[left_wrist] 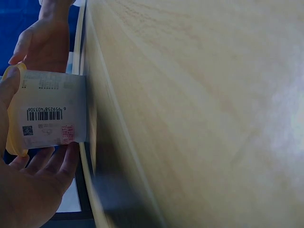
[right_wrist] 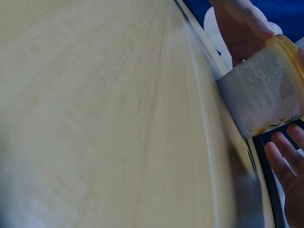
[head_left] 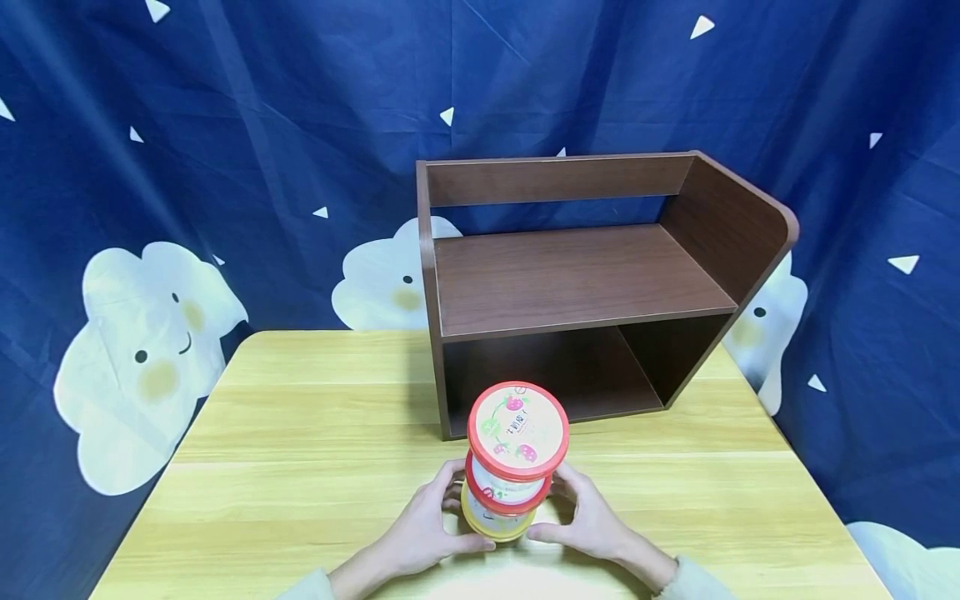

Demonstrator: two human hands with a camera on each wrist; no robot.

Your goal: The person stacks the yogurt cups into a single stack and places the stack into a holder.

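Both hands sit at the near edge of the wooden table, cupping a stack of three tubs. Left hand, at 9 o'clock of the stack, curls its fingers round the yellow-lidded bottom tub; right hand, at 3 o'clock, does the same, thumb forward. Two red-lidded tubs stand on top, leaning slightly. Stack rests on the table. Brown shelf unit stands at 12 o'clock, close behind, against a blue cloud-print curtain.
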